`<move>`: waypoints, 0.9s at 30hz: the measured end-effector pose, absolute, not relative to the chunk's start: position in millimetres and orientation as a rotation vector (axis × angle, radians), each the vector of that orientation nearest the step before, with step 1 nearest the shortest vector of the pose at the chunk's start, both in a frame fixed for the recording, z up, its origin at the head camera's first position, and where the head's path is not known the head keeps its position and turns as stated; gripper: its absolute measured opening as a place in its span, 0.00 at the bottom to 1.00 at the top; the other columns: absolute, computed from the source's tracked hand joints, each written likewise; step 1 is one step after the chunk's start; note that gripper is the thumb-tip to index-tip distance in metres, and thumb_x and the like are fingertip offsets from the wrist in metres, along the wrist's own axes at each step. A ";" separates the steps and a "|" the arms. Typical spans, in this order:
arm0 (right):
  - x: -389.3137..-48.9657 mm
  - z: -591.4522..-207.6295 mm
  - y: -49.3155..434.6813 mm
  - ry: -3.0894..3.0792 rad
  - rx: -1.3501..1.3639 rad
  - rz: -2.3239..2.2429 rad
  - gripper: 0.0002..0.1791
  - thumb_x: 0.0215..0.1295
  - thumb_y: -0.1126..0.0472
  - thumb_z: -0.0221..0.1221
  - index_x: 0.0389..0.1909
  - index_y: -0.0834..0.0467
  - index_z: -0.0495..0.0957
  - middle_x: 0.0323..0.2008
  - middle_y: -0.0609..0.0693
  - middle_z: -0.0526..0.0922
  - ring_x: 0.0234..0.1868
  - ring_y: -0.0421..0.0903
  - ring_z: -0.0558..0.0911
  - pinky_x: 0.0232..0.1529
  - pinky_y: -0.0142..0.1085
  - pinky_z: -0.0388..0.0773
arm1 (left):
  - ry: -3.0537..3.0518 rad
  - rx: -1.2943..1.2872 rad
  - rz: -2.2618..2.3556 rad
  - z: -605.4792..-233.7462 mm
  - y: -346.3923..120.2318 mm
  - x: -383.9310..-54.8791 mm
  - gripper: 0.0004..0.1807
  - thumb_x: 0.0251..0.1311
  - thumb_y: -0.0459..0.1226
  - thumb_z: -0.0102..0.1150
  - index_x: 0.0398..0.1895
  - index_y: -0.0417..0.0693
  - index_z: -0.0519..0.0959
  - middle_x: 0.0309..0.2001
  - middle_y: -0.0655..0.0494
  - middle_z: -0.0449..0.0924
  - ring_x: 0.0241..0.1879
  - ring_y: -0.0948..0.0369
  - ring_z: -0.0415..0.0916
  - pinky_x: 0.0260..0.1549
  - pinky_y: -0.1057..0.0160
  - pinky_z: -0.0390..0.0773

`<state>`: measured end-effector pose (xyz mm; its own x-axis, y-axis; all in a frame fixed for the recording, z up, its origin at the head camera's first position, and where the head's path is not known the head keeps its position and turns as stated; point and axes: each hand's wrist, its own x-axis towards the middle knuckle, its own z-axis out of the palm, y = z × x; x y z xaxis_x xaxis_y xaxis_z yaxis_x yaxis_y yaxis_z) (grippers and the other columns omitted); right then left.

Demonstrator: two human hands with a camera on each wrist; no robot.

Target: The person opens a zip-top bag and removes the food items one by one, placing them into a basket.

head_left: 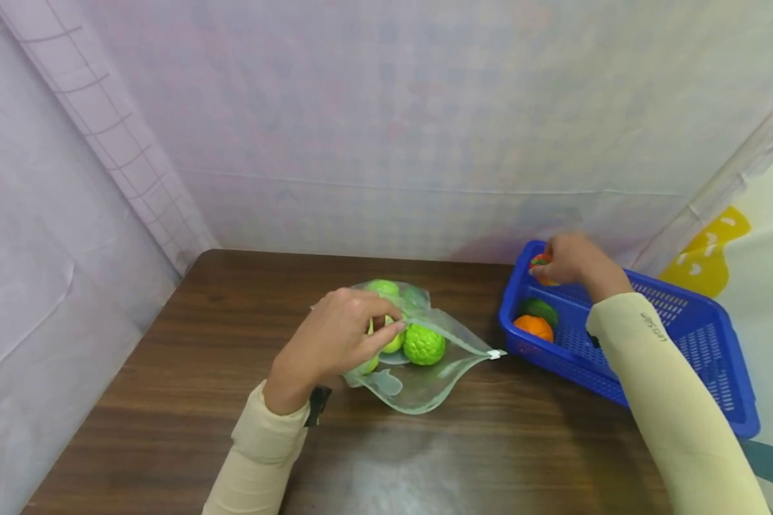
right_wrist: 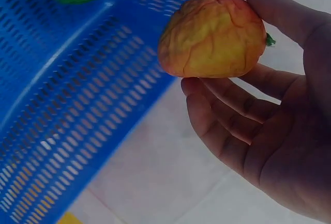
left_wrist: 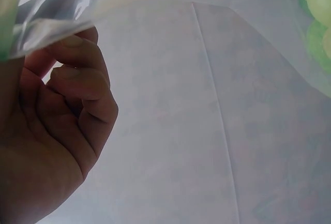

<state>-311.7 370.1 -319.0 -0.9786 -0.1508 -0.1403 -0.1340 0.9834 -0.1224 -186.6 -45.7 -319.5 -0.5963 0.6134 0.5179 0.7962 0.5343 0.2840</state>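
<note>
My left hand (head_left: pixel 335 336) pinches the rim of a clear zip bag (head_left: pixel 419 392) between thumb and fingers. The bag lies on the table with its mouth spread and a white slider (head_left: pixel 494 354) at its right corner. Inside sit several green fruits, among them a bumpy green one (head_left: pixel 424 345). My right hand (head_left: pixel 576 263) is over the back left corner of the blue basket (head_left: pixel 560 366). Between its thumb and fingers it holds an orange-red wrinkled fruit (right_wrist: pixel 214 38) with a small green stem.
In the basket's left end lie an orange fruit (head_left: pixel 533 327) and a dark green one (head_left: pixel 538 310). The basket stands at the right of the brown wooden table (head_left: pixel 232 293). A pale cloth wall (head_left: pixel 361 143) rises behind the table's back edge.
</note>
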 end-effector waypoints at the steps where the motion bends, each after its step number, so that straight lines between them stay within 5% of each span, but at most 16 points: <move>1: -313.6 -322.1 371.8 2.970 -0.200 -0.164 0.21 0.63 0.46 0.65 0.30 0.62 0.80 0.28 0.55 0.81 0.31 0.54 0.76 0.34 0.45 0.74 | -2.420 -1.162 -0.713 -319.5 -45.4 -186.7 0.05 0.64 0.40 0.65 0.34 0.53 0.89 0.24 0.66 0.82 0.22 0.72 0.71 0.23 0.72 0.71; 4: -318.7 -330.7 377.1 2.947 -0.153 -0.147 0.20 0.62 0.46 0.65 0.25 0.60 0.79 0.25 0.54 0.79 0.30 0.53 0.76 0.33 0.44 0.73 | -2.415 -1.161 -0.716 -319.8 -45.2 -187.0 0.05 0.64 0.40 0.65 0.34 0.54 0.89 0.24 0.67 0.82 0.22 0.72 0.70 0.23 0.72 0.71; 9: -321.6 -345.1 383.8 2.899 -0.033 -0.139 0.22 0.63 0.46 0.65 0.33 0.65 0.82 0.30 0.58 0.81 0.34 0.56 0.78 0.39 0.49 0.77 | -2.413 -1.159 -0.715 -319.7 -45.4 -186.5 0.05 0.64 0.40 0.65 0.34 0.53 0.89 0.24 0.67 0.81 0.22 0.72 0.71 0.23 0.71 0.71; 19: -312.2 -366.6 390.5 2.793 0.098 -0.267 0.29 0.65 0.44 0.62 0.53 0.65 0.82 0.55 0.68 0.81 0.51 0.64 0.80 0.51 0.63 0.76 | -2.421 -1.164 -0.725 -320.0 -44.9 -184.6 0.05 0.64 0.40 0.65 0.34 0.53 0.89 0.25 0.67 0.82 0.23 0.70 0.72 0.24 0.72 0.71; 27: -312.2 -378.0 391.7 2.795 0.055 -0.236 0.26 0.66 0.43 0.62 0.41 0.66 0.83 0.39 0.60 0.82 0.38 0.57 0.78 0.43 0.54 0.77 | -2.418 -1.163 -0.717 -319.1 -44.6 -182.9 0.06 0.65 0.41 0.65 0.35 0.54 0.89 0.25 0.67 0.81 0.23 0.71 0.72 0.24 0.71 0.71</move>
